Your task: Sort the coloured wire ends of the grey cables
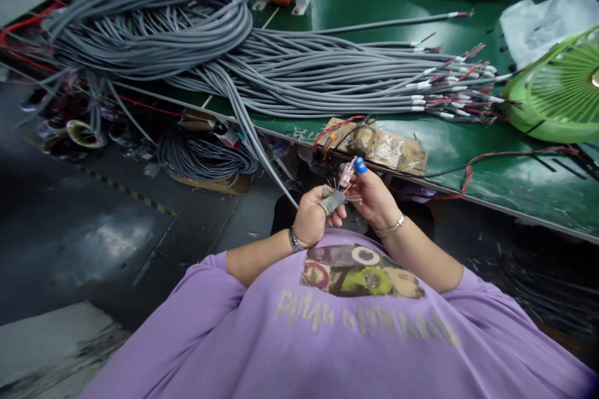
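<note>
In front of my chest, my left hand [314,217] is closed around the end of a grey cable [267,165], which comes down to it from the bench. Grey wraps cover its thumb and a fingertip. Thin coloured wires [353,199] fan out of the cable end towards my right hand [377,199]. That hand wears a blue thumb cover [360,166] and pinches a small pale pink-and-white piece [347,173], whose kind I cannot make out. The two hands are close together, just off the bench edge. Fingers partly hide the wire tips.
Many grey cables [299,75] lie bundled along the green bench [528,184], their stripped ends at the right. A green fan [552,90] stands beside them. At the near edge sits a stained cardboard piece [397,149]. Another cable coil [206,159] rests in a box below.
</note>
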`<state>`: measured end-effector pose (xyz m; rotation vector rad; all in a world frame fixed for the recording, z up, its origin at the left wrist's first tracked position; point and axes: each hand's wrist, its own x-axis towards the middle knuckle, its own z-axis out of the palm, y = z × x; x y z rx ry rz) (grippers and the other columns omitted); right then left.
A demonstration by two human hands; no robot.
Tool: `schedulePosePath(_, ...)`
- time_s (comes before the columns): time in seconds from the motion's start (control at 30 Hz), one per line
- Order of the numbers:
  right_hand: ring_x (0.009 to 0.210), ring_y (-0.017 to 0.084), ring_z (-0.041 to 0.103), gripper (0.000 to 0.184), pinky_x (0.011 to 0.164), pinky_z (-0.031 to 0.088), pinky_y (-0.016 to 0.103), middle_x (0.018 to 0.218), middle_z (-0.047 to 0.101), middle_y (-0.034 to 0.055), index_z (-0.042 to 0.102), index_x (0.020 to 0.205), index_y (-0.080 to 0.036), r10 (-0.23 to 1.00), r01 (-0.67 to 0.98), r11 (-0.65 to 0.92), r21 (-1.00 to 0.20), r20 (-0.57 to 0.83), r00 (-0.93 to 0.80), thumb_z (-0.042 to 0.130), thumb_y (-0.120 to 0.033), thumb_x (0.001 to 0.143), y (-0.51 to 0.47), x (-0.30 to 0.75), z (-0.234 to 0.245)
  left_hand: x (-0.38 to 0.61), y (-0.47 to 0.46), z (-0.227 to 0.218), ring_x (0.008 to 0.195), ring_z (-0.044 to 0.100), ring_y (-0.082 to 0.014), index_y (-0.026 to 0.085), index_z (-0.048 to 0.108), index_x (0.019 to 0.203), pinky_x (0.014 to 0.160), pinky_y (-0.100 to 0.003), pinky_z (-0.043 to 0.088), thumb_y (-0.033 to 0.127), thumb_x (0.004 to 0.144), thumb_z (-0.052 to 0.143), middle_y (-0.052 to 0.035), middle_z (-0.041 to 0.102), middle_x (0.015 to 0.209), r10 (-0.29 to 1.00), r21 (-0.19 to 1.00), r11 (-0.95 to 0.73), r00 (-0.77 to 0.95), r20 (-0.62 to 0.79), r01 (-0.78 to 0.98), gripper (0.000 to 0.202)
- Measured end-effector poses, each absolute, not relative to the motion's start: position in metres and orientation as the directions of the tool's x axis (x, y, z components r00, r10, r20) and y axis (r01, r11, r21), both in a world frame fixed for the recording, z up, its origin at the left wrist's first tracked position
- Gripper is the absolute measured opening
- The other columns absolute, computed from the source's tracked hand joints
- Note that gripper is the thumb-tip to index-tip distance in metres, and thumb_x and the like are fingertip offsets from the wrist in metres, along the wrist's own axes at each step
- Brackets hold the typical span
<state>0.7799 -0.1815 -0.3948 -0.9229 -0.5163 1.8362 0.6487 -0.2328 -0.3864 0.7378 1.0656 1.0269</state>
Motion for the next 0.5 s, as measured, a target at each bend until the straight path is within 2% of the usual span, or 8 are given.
schedulePosePath(0.17,0.057,0.011,0.06,0.037,0.052,0.049,0.023,0.072,0.07,0.001,0.069,0.081,-0.019,0.891,-0.62,-0.445,-0.646,-0.387,-0.236,0.078,-0.054,0.074,-0.1807,0.7817,-0.3947,0.6486,-0.2321,-0.3856,0.037,0.053,-0.0065,0.017,0.054,0.069,0.037,-0.017,0.031,0.047,0.072,0.073,0.002,0.064,0.056,0.925,0.881,0.378,0.153,-0.347,-0.285,0.036)
schedulePosePath(0.5,0.057,0.011,0.062,0.036,0.054,0.051,0.023,0.069,0.072,0.0,0.071,0.084,-0.019,0.894,-0.64,-0.438,-0.631,-0.383,-0.233,0.081,-0.052,0.071,-0.1798,0.7813,-0.3984,0.648,-0.2354,-0.3885,0.038,0.054,-0.0066,0.016,0.056,0.07,0.038,-0.016,0.034,0.048,0.073,0.073,0.001,0.065,0.056,0.939,0.906,0.336,0.159,-0.304,-0.258,0.036)
